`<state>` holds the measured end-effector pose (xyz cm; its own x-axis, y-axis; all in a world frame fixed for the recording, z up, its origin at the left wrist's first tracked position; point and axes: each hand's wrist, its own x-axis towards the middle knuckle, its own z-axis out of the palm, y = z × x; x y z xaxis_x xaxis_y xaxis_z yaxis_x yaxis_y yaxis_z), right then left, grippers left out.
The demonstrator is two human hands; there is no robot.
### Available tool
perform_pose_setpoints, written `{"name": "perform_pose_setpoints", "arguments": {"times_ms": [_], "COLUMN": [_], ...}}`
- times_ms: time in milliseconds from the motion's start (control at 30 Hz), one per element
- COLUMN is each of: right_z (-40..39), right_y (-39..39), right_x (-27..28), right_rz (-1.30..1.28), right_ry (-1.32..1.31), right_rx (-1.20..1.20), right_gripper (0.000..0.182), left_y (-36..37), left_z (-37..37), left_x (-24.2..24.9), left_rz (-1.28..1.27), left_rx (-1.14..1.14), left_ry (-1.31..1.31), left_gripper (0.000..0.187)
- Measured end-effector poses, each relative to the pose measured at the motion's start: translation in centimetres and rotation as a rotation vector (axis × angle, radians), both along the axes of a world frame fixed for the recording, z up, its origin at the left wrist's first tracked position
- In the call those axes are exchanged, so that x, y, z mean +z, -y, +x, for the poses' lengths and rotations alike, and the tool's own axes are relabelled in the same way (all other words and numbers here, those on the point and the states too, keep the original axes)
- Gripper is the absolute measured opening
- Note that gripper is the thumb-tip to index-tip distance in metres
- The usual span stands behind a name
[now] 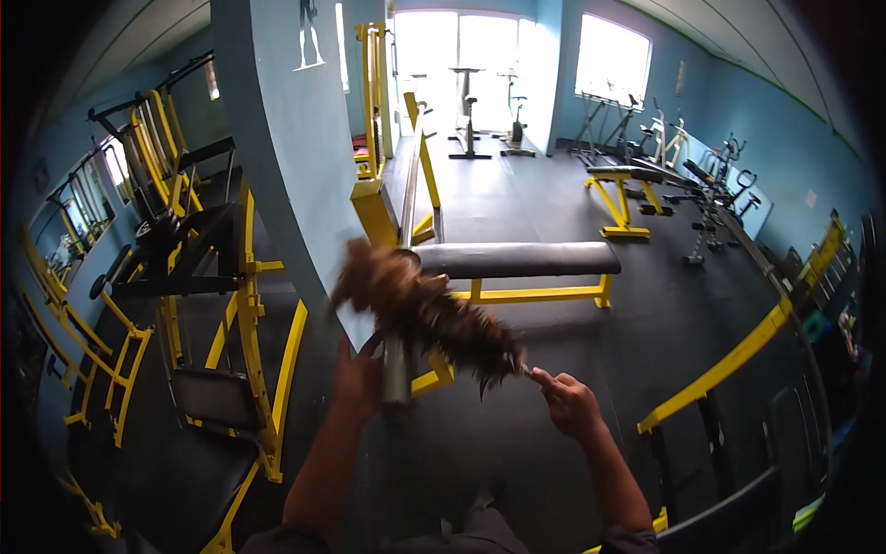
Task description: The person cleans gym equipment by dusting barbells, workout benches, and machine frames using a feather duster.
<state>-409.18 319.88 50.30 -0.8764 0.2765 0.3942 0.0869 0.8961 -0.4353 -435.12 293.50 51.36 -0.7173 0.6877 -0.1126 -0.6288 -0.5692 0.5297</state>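
My right hand (568, 402) is closed around the thin handle of a brown feather duster (452, 328). The duster slants up and left across the middle of the view, its feathers smeared by motion at the far end. Behind it, the feathers overlap the end of a black padded bench (517, 258) on a yellow frame. My left hand (358, 380) is raised at the lower corner of the light blue pillar (309, 157), with thumb and fingers apart. Right beside it is the end of a metal bar (397, 374); the duster's feathers hang just above.
Yellow and black weight machines (245, 323) stand left of the pillar. A long yellow frame (720, 369) runs along the right side. Farther back are another bench (623, 175) and exercise bikes (469, 125) by the bright windows. Dark matting (544, 203) covers the floor.
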Motion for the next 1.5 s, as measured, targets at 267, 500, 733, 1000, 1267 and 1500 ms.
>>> {"name": "perform_pose_setpoints", "arguments": {"times_ms": [267,500,733,1000,1267,1500], "right_z": [-8.5,-16.7,-24.8,-33.5,-40.2,-51.5], "right_y": [-9.9,-18.3,-23.6,-28.0,-32.5,-39.5], "right_x": [-0.5,-1.2,-2.1,-10.5,-11.5,-10.2], "right_rz": [0.020,-0.434,-0.477,-0.504,-0.923,-1.005], "right_ry": [-0.015,-0.013,-0.025,0.022,0.063,0.058], "right_rx": [0.245,0.273,0.291,0.210,0.398,0.261], "right_gripper": [0.032,0.033,0.037,0.035,0.031,0.032], "left_y": [-1.8,-5.4,-13.3,-21.2,-23.8,-29.9], "left_z": [-3.1,-3.5,-10.6,-17.3,-20.6,-27.6], "left_x": [0.4,13.6,12.1,8.5,7.1,8.5], "left_rz": [-0.917,-1.443,-1.466,-1.738,-1.921,-2.087], "left_rx": [0.066,-0.204,0.022,-0.143,-0.054,-0.066], "left_ry": [-0.895,-1.170,-1.837,-1.875,-1.691,-1.176], "left_gripper": [0.065,0.055,0.055,0.068,0.080,0.080]}}
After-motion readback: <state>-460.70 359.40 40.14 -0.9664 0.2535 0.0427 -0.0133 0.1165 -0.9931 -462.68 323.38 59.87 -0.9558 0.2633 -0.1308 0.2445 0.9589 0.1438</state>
